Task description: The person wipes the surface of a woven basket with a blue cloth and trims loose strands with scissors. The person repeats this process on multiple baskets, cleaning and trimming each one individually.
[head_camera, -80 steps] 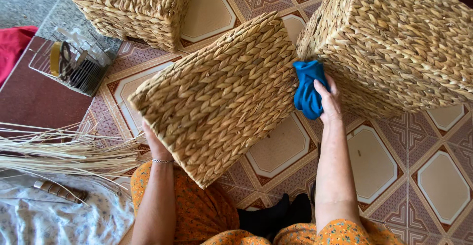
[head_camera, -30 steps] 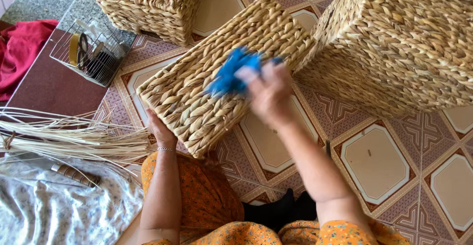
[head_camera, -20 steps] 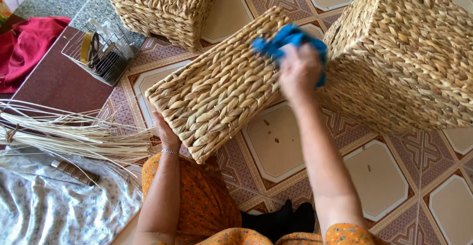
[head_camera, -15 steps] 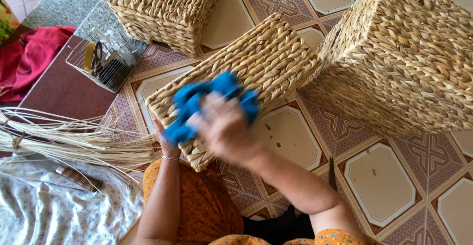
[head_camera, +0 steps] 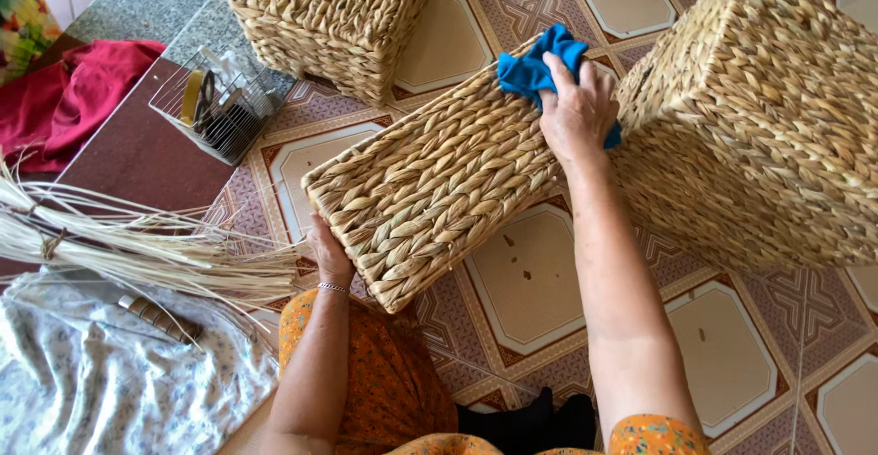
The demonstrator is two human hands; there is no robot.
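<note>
A: Woven basket (head_camera: 439,176) sits mid-frame, tilted on the tiled floor (head_camera: 530,281). Hands?
B: Right hand (head_camera: 576,112) clenched around the blue cloth (head_camera: 535,66), pressed on the basket's upper end; left hand (head_camera: 329,249) grips the lower-left corner.
A: Tip?
B: Brace firmly, wipe along the weave.

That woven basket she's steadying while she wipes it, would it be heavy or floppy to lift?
Probably light: the woven basket looks like dried plaited fibre, and the left hand alone props its lower corner. Likely fairly stiff, since it holds its boxy shape while the right hand presses the blue cloth on it.
</note>
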